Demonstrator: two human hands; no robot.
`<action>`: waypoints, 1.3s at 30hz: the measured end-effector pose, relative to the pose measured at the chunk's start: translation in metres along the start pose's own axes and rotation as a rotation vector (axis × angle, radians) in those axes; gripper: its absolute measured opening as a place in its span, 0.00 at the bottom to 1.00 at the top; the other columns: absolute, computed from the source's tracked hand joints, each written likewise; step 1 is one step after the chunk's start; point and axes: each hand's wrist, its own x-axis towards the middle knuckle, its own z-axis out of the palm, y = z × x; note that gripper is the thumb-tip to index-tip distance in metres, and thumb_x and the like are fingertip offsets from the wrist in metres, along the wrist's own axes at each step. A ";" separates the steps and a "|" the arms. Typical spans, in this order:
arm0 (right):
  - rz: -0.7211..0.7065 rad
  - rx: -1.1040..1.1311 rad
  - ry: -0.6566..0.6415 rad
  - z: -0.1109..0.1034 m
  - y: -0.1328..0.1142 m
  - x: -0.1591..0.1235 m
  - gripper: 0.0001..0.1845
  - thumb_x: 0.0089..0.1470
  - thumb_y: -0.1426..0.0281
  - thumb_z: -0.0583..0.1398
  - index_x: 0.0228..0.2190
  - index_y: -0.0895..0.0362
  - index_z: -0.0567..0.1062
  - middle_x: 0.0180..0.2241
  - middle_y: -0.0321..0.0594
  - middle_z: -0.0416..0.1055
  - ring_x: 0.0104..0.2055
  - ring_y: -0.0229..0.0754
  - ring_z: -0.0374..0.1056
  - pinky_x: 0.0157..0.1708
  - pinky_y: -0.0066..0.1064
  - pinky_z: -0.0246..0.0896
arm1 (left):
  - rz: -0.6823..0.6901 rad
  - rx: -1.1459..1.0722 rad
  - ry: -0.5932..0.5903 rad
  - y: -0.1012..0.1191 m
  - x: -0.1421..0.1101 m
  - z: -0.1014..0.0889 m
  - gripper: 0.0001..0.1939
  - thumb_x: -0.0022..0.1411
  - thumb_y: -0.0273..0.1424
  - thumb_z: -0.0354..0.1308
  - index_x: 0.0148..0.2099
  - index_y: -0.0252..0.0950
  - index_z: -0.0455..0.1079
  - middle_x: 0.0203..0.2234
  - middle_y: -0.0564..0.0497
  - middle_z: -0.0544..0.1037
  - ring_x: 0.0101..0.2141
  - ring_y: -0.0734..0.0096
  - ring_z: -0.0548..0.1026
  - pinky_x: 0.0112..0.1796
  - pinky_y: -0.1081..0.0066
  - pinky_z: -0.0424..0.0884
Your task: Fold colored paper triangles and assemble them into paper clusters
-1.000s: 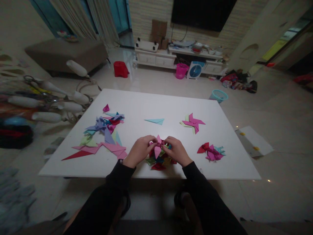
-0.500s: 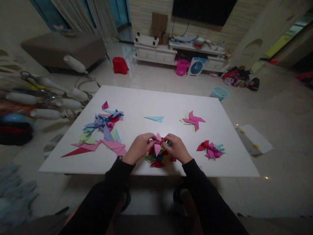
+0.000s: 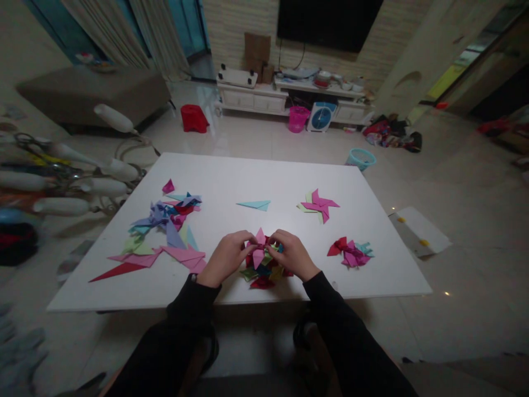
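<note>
Only the camera view shifts; lower centre, left hand [image 3: 232, 252] and right hand [image 3: 292, 252] keep a pinching grip on the pink origami piece [image 3: 258, 258]. Shaping apparently hasn't advanced.

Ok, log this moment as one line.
left hand: pinching pink folded paper | right hand: pinching same piece | under hands: multicoloured paper pile | white table, right side: pink-green paper pinwheel

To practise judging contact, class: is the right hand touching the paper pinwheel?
Apart: the head view plainly shows white table between the right hand and the paper pinwheel.
</note>
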 end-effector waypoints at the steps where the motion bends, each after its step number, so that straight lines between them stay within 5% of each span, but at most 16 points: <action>1: -0.001 0.001 -0.003 0.000 0.000 0.000 0.05 0.58 0.73 0.63 0.31 0.55 0.72 0.32 0.36 0.68 0.35 0.40 0.65 0.36 0.30 0.57 | -0.001 0.000 -0.002 -0.001 0.000 0.000 0.03 0.65 0.29 0.60 0.38 0.37 0.75 0.32 0.52 0.79 0.29 0.71 0.72 0.35 0.71 0.65; 30: 0.007 -0.010 -0.035 -0.005 0.002 0.000 0.03 0.58 0.75 0.63 0.32 0.55 0.76 0.33 0.37 0.71 0.36 0.40 0.67 0.37 0.30 0.58 | 0.017 0.007 -0.015 0.005 0.004 0.000 0.03 0.65 0.29 0.61 0.37 0.36 0.75 0.32 0.50 0.78 0.32 0.70 0.73 0.35 0.71 0.65; 39: 0.103 -0.145 0.060 -0.038 0.024 -0.027 0.05 0.57 0.76 0.62 0.31 0.56 0.76 0.30 0.37 0.74 0.33 0.39 0.68 0.35 0.30 0.58 | 0.028 -0.026 0.004 0.019 0.006 0.011 0.05 0.65 0.29 0.58 0.41 0.36 0.74 0.36 0.50 0.78 0.31 0.71 0.73 0.35 0.71 0.67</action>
